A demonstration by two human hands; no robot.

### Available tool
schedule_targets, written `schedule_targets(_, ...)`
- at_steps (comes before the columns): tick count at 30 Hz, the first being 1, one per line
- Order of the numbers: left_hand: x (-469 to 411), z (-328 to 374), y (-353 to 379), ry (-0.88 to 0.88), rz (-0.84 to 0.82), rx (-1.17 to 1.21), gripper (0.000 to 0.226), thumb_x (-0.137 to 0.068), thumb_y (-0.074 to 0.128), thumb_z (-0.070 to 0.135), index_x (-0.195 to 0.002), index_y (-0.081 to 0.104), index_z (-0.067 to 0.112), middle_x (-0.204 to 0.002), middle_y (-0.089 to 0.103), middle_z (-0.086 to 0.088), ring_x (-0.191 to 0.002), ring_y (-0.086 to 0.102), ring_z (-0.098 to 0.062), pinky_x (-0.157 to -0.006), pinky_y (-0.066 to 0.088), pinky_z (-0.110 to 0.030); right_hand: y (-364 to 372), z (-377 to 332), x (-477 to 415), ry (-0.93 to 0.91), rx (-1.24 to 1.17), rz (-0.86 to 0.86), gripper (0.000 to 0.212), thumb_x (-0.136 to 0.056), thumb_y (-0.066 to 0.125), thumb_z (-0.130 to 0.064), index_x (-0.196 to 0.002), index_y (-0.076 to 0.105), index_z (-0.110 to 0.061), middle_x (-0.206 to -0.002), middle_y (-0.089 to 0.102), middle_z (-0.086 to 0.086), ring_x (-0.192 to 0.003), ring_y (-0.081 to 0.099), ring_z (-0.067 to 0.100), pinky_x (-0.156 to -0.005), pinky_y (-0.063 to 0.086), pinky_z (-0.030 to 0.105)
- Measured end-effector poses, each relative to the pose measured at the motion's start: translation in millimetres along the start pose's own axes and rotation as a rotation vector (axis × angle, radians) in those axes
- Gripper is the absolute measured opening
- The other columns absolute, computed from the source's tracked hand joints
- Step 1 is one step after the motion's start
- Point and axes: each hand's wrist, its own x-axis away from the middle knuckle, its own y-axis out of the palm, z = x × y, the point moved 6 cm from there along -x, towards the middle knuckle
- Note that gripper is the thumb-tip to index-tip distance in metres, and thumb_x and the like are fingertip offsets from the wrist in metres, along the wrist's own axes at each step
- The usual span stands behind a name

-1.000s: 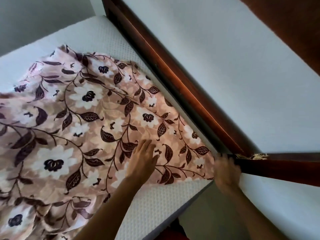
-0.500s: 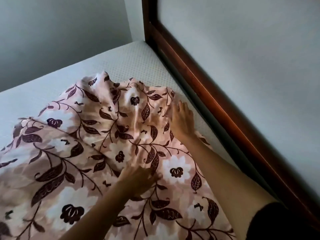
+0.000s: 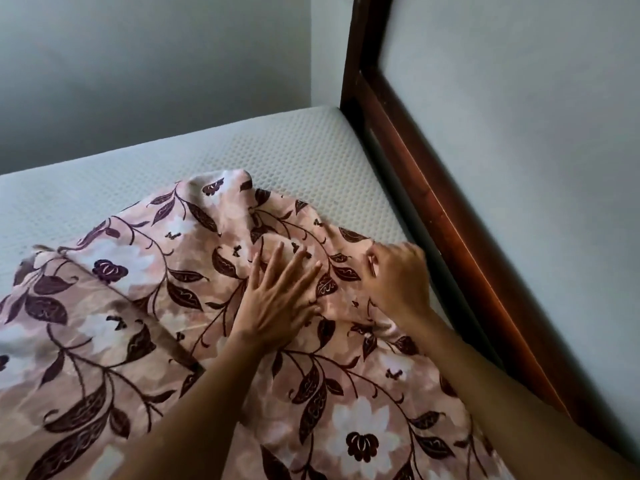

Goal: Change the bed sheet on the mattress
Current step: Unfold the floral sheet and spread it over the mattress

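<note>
A pink bed sheet [image 3: 145, 306] printed with dark leaves and white flowers lies rumpled across the white dimpled mattress [image 3: 214, 154], leaving the far corner of the mattress bare. My left hand [image 3: 280, 299] rests flat on the sheet with fingers spread. My right hand [image 3: 398, 282] is beside it near the mattress's right edge, fingers curled and pinching a fold of the sheet.
A dark wooden bed frame [image 3: 446, 216] runs along the right side of the mattress, with an upright post [image 3: 356, 50] at the far corner. Pale walls [image 3: 156, 53] stand behind and to the right.
The view has swung toward the far corner of the bed. Both hands have moved up the sheet; my right hand went from lying flat to pinching the cloth near the right edge.
</note>
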Motion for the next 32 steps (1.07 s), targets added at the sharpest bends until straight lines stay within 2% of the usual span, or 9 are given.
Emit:
schedule_targets(6,8,-20,33,-0.103,0.142,0.079,0.070,-0.088,0.015,0.067,-0.149,0.008,0.035,-0.158,-0.005,-0.003,-0.143,0.000,-0.037,-0.110,0.003,-0.063,66,-29,-104,0.059,-0.027,-0.206,0.039,-0.092,0.052,-0.042,-0.112,0.060,-0.011,-0.124,0.054,0.006,-0.116,0.042,0.024,-0.094,0.033,0.037)
schedule_targets(12,8,-27,43,-0.187,0.221,0.117,0.073,-0.089,0.009,0.063,-0.150,0.002,0.025,-0.158,-0.007,-0.008,-0.143,-0.004,-0.036,-0.111,-0.001,-0.060,68,-72,-39,-0.264,-0.217,0.035,0.010,-0.079,0.062,0.000,-0.085,0.063,-0.008,-0.082,0.068,0.006,-0.079,0.064,0.021,-0.098,0.043,0.049)
schedule_targets(16,8,-27,47,-0.192,0.115,0.132,0.070,-0.089,0.015,0.060,-0.137,0.035,0.015,-0.142,0.031,-0.020,-0.138,0.017,-0.041,-0.108,0.008,-0.064,41,-61,19,-0.504,-0.258,-0.076,0.013,-0.089,0.058,-0.013,-0.078,0.064,-0.009,-0.075,0.065,0.003,-0.069,0.059,0.014,-0.099,0.043,0.043)
schedule_targets(18,7,-26,44,-0.189,0.087,0.132,0.065,-0.085,0.024,0.058,-0.131,0.041,0.015,-0.135,0.040,-0.018,-0.127,0.031,-0.042,-0.105,0.014,-0.066,39,-46,18,-0.325,-0.468,-0.271,0.032,-0.095,0.047,-0.031,-0.076,0.065,-0.011,-0.063,0.062,0.001,-0.055,0.055,0.010,-0.078,0.053,0.037)
schedule_targets(21,6,-27,42,-0.200,0.078,0.152,0.069,-0.088,0.015,0.059,-0.135,0.036,0.013,-0.145,0.030,-0.017,-0.133,0.024,-0.042,-0.109,0.005,-0.064,44,-39,-24,0.042,-0.649,-0.347,0.019,-0.096,0.048,-0.025,-0.104,0.061,-0.012,-0.066,0.062,0.004,-0.050,0.053,0.006,-0.047,0.042,0.018)
schedule_targets(24,6,-28,46,-0.204,0.076,0.172,0.072,-0.089,0.013,0.059,-0.141,0.029,0.012,-0.157,0.007,-0.014,-0.141,0.011,-0.041,-0.111,-0.001,-0.062,72,-61,-65,0.052,-0.381,-0.508,0.027,-0.092,0.052,-0.018,-0.118,0.057,-0.012,-0.097,0.068,0.014,-0.087,0.064,0.026,-0.068,0.046,0.029)
schedule_targets(26,6,-28,47,-0.204,0.066,0.178,0.068,-0.090,0.012,0.058,-0.130,0.040,0.011,-0.147,0.031,-0.022,-0.137,0.021,-0.043,-0.110,0.003,-0.063,83,-85,-73,0.023,-0.244,-0.610,0.029,-0.089,0.056,-0.029,-0.113,0.059,-0.012,-0.108,0.064,0.013,-0.102,0.059,0.030,-0.079,0.045,0.033)
schedule_targets(29,7,-28,46,-0.214,0.047,0.169,0.061,-0.089,0.014,0.057,-0.112,0.047,0.012,-0.115,0.059,-0.023,-0.117,0.046,-0.047,-0.107,0.013,-0.062,89,-109,-67,-0.004,-0.146,-0.680,0.028,-0.087,0.059,-0.028,-0.109,0.058,-0.011,-0.112,0.061,0.011,-0.105,0.057,0.031,-0.076,0.039,0.031)
schedule_targets(32,7,-28,45,-0.205,0.059,0.163,0.058,-0.086,0.027,0.054,-0.123,0.047,0.014,-0.125,0.054,-0.021,-0.128,0.036,-0.046,-0.109,0.008,-0.063,94,-94,-72,0.114,-0.199,-0.730,0.022,-0.080,0.065,-0.020,-0.100,0.066,-0.013,-0.103,0.067,0.009,-0.098,0.062,0.027,-0.072,0.044,0.028)
